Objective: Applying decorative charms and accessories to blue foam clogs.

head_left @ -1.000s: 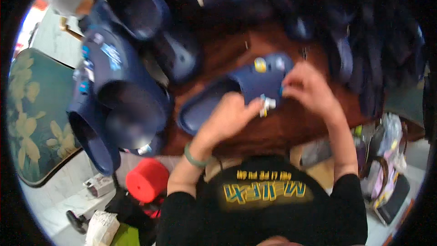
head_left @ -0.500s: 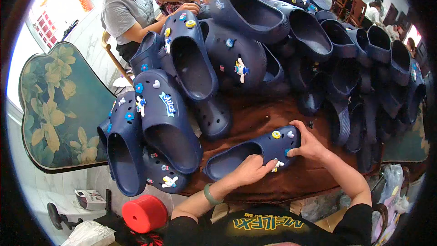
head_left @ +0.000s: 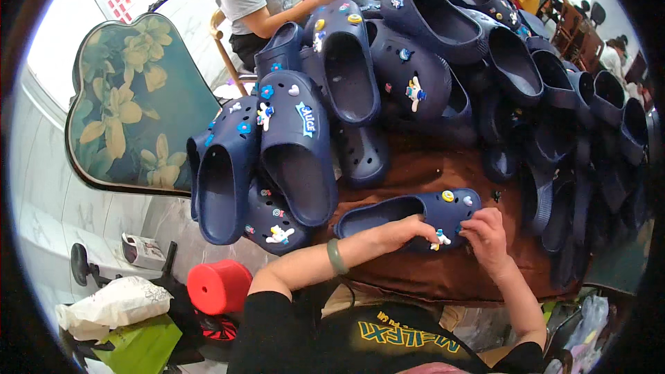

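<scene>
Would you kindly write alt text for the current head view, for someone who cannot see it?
A person's left hand and right hand are at a decorated navy clog on a brown cloth, the left beside its opening, the right at its toe. More navy clogs are piled behind, near a co-worker in grey.

- Behind the navy clog (head_left: 374,223), bare brown cloth (head_left: 412,170) leaves a passage, bounded at the back by stacked clogs (head_left: 433,90).
- At the heel, a clog with a light-blue ribbon charm (head_left: 285,137) sits just beside, making the left approach tight.
- Rightward, a strip of cloth holding a small black piece (head_left: 497,195) separates the toe from a heap of clogs (head_left: 544,197).
- In front, the left forearm (head_left: 312,260) blocks one side; the cloth between both forearms is open.
- Left hand (head_left: 409,232) and right hand (head_left: 487,235) crowd the clog's near side.
</scene>
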### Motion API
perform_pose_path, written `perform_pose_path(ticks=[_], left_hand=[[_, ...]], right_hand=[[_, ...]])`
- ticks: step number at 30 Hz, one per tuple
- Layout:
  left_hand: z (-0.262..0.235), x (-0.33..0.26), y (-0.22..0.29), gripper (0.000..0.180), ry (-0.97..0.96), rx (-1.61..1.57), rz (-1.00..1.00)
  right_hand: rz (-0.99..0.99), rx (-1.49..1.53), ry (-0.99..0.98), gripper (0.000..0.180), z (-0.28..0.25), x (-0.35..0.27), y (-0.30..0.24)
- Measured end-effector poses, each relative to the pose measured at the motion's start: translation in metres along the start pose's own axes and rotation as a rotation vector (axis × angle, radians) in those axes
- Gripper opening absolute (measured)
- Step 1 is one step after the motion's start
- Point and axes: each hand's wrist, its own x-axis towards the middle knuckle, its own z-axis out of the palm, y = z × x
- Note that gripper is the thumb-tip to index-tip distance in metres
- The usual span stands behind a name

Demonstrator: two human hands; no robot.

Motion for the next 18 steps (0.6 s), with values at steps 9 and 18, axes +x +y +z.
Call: perform_pose_path(ticks=[9,18], left_hand=[[-0.013,0.006,-0.009,0.046,0.012,-0.128,-0.085],[-0.002,0.000,0.001,0.032,0.133,-0.076,-0.130]], right_hand=[[-0.385,-0.338,-0.059,0.034,-0.016,0.014,-0.009],[-0.367,-0.714,-0.022,0.034,0.012,-0.005,-0.026]])
